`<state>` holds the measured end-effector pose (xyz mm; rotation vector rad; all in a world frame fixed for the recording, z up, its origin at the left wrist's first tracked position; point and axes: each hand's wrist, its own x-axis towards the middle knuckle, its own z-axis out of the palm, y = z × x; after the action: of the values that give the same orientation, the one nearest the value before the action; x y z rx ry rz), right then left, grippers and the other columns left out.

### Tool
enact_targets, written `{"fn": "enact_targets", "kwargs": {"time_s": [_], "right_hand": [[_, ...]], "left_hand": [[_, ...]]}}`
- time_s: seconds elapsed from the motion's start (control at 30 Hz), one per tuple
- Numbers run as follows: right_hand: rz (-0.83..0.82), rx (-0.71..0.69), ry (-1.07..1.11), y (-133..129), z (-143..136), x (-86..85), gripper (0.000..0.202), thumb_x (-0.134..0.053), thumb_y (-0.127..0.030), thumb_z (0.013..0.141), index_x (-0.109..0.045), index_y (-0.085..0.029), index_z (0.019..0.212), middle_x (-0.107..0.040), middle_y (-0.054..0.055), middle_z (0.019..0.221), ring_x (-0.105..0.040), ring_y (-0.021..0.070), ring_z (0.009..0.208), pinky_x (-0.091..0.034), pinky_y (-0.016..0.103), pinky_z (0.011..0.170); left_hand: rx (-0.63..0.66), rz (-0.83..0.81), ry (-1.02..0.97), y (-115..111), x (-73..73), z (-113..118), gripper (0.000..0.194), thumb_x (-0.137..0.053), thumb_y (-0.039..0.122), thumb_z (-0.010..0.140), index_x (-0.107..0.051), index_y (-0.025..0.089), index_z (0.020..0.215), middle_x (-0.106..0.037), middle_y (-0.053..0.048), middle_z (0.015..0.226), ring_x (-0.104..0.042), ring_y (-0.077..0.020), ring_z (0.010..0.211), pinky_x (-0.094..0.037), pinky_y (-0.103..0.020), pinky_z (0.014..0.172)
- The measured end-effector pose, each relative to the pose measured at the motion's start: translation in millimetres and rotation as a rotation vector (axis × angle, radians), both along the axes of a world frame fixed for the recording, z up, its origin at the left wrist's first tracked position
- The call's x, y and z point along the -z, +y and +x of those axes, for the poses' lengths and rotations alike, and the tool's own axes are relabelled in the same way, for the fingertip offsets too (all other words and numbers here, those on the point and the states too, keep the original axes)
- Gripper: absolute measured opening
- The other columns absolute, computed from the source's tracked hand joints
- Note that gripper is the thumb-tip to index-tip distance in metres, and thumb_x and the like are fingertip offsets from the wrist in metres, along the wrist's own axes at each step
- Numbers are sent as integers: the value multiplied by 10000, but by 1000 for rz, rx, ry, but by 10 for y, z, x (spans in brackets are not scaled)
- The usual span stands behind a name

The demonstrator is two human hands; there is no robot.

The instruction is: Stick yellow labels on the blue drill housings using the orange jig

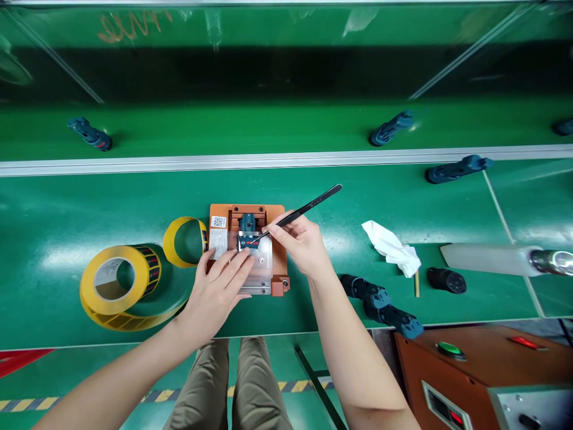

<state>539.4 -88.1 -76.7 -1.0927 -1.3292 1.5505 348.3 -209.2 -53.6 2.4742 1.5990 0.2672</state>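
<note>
My right hand (305, 242) is closed around black tweezers (319, 199), their tip on a dark label (248, 242) with red lettering. The label lies at the upper edge of a clear plate (264, 275) on an orange-brown fixture (280, 218). Just above it, part of a dark blue tool body (248, 222) shows in the fixture. My left hand (221, 286) lies over the plate's lower left, fingers stretched out, with fingertips near the label's lower edge. What lies beneath those fingers is hidden.
A yellow label roll (96, 298) stands at left, its loose strip (172, 242) curling towards the fixture. At right are blue tool bodies (380, 301), a crumpled white cloth (391, 248), a black cylinder (446, 280) and a translucent bottle (490, 258). A metal rail (286, 161) crosses behind.
</note>
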Motion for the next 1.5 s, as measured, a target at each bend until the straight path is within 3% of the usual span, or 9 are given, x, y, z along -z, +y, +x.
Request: {"fn": "enact_targets", "kwargs": {"time_s": [0.33,0.5,0.7,0.8,0.9,1.03,1.17,1.37,1.5], "right_hand": [[-16,3,-25,1,1,-9,194,-766,-350,825,-668,-213,920,-746,22,889,-712,181,851,-574,350,826],[15,350,57,-21,155,-63,189,-687,-388,887,-621,-230,967,-719,14,900,-711,186,905,-573,366,849],[116,281,-587,-337,409,116,245,-519,-397,968,-560,-235,1147,-613,1,796,-604,188,694,-498,337,668],[201,184,-868,-471,455,319,328,-444,-377,978,-548,-188,1225,-607,59,857,-597,243,779,-486,378,692],[274,192,-1061,-524,506,489,386,-412,-372,983,-552,-158,1271,-605,127,966,-586,290,885,-485,399,698],[330,255,-1144,-532,599,569,412,-420,-392,988,-562,-158,1295,-576,144,1005,-567,304,917,-493,427,748],[445,367,-1090,-537,570,406,544,-521,-458,955,-510,-143,1399,-511,189,1149,-487,361,1112,-424,558,939],[566,-271,-608,-410,302,94,384,-371,-457,1024,-655,-414,1280,-465,60,1311,-418,293,1262,-340,510,1074],[527,-398,-569,-309,230,185,358,-407,-486,1009,-652,-454,1267,-436,44,1351,-370,302,1286,-308,539,1113]], "left_hand": [[19,-105,132,140,-185,29,779,-806,303,789,-458,179,1476,-504,-103,1506,-533,-343,1210,-356,-544,1010],[-33,-116,11,204,-188,55,899,-811,472,752,-410,167,1496,-528,-139,1475,-487,-385,1255,-359,-580,1030],[-296,-84,-370,434,63,-5,857,-737,471,831,-288,249,1527,-524,-147,1376,-510,-330,1261,-469,-515,1026],[-192,194,-458,224,52,10,763,-789,354,807,-403,288,1462,-547,-104,1284,-564,-282,1182,-523,-476,997],[89,444,-498,-223,-17,32,424,-770,133,791,-649,311,1157,-619,-15,1145,-593,-202,1100,-547,-439,1015],[351,242,-389,-715,55,-2,231,-606,52,880,-717,196,1022,-730,-19,990,-646,-175,1070,-475,-430,1118],[323,81,-257,-886,315,-60,334,-505,79,944,-661,140,1232,-726,-75,1205,-603,-194,1234,-395,-391,1177],[172,180,-286,-897,554,-54,306,-652,193,921,-661,172,1226,-759,-52,1144,-645,-169,1168,-236,-469,1250],[198,166,-234,-932,663,-84,370,-647,177,919,-632,217,1287,-746,-33,1184,-622,-162,1203,-226,-484,1254]]}}
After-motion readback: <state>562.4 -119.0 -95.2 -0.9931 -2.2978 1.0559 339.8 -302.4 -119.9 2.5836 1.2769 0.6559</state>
